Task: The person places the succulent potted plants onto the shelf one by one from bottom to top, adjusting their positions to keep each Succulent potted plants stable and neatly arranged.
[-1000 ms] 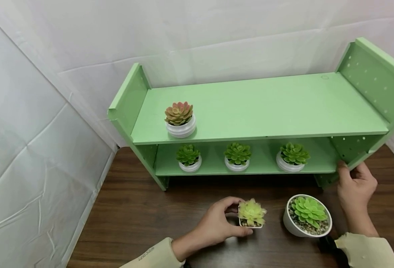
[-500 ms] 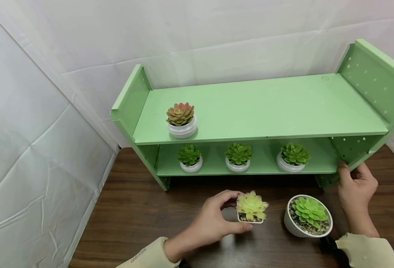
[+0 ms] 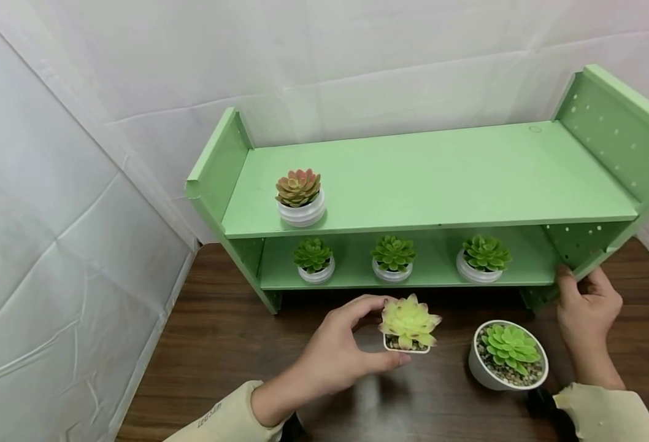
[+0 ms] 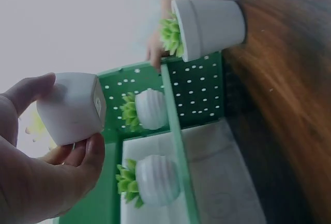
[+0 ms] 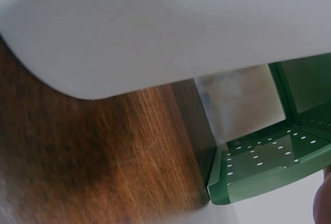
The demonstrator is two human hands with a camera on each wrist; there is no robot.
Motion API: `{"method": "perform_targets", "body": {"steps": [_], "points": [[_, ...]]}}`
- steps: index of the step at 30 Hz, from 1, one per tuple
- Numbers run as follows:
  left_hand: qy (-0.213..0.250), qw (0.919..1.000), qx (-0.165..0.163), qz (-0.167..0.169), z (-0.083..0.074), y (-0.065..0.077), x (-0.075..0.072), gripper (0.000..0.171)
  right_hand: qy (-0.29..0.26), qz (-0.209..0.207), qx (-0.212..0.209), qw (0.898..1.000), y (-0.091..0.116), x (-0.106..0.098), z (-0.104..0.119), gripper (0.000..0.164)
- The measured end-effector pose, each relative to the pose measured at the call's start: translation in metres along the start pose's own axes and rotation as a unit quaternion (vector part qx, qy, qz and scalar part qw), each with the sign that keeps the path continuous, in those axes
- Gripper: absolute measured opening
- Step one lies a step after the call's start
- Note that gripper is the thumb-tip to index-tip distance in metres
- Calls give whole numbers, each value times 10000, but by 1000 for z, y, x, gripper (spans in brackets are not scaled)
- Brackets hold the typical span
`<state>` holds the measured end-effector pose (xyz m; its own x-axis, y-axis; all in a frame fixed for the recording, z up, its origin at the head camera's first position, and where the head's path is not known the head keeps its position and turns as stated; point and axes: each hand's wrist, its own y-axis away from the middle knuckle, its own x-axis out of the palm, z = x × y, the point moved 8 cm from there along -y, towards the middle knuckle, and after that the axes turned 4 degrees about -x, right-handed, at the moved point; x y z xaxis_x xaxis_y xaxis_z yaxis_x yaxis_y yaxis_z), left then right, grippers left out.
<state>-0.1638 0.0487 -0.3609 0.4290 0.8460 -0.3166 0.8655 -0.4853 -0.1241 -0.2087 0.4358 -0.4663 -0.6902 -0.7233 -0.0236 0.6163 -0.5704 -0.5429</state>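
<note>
A yellow-green potted succulent (image 3: 409,322) in a small square white pot (image 4: 72,107) is pinched between the thumb and fingers of my left hand (image 3: 335,347), above the table. My right hand (image 3: 588,307) grips the lower right side panel of the green two-tier shelf (image 3: 440,178); some of its fingers are hidden behind the panel. Beside that hand, on the table, stands a larger round white pot with a green succulent (image 3: 509,347). In the right wrist view this white pot (image 5: 155,32) covers most of the top, and only a bit of the hand shows at the edge.
On the upper shelf at left sits a red-tipped succulent (image 3: 299,196) in a white pot. The lower shelf bears three green succulents, at left (image 3: 313,261), middle (image 3: 393,258) and right (image 3: 483,259). The dark wooden table (image 3: 219,350) lies in front; white cloth (image 3: 385,61) hangs behind.
My left hand has raised the yellow-green succulent from near the tabletop, moving it slightly left and toward the shelf. The right hand has kept its grip on the panel.
</note>
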Motion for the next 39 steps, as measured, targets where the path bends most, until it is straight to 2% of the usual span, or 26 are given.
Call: {"method": "perform_targets", "body": {"steps": [7,16,30,39], "points": [[-193,9996,195,22,-22,-7,-4,57,145,-15,-10,9999,0,-2,-3,28],[431,9986,-118,-276,-35,-10,-25,62,124,30,-43,9999,-1,1,-2,28],[463,9954,319,-774,-65,-24,-50,55,89,32,-27,10000,1,1,-1,27],[422,9932,606,-896,-76,-30,-57,56,101,36,-71,9999,1,1,-1,26]]}}
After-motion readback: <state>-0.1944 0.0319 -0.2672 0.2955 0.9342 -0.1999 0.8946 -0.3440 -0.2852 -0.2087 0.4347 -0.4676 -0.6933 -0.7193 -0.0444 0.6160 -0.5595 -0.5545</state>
